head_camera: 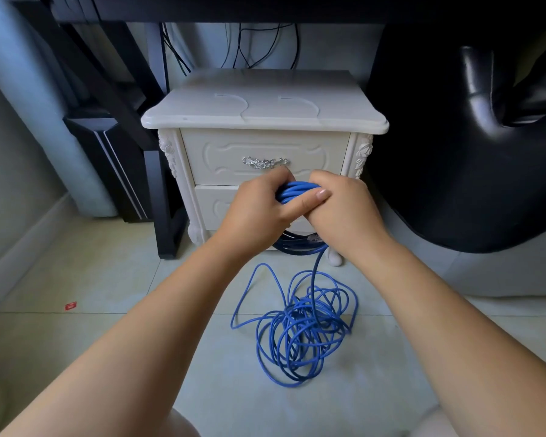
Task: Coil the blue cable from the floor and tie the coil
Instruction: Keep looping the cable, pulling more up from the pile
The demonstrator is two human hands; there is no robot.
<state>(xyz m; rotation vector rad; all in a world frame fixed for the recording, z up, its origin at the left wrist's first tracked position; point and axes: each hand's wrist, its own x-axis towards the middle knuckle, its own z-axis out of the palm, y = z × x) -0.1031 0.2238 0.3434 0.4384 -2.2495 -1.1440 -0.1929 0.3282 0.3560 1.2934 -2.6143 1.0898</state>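
Tiled floor (85, 342), white nightstand (265, 111), left grip (259, 209), right grip (347, 206) — both clutching blue cable (297, 188).

The floor (108, 279) is pale glossy tile with thin grout lines. A loose tangle of blue cable (300, 329) lies on it mid-frame, loops overlapping, one wide loop flung left; a single strand rises off the heap. Just behind stands a white nightstand (265, 115) on carved feet. A black desk leg (167, 222) stands beside its left foot, a black tower (114, 159) further left. A small red scrap (71, 306) lies far left, well apart from the cable
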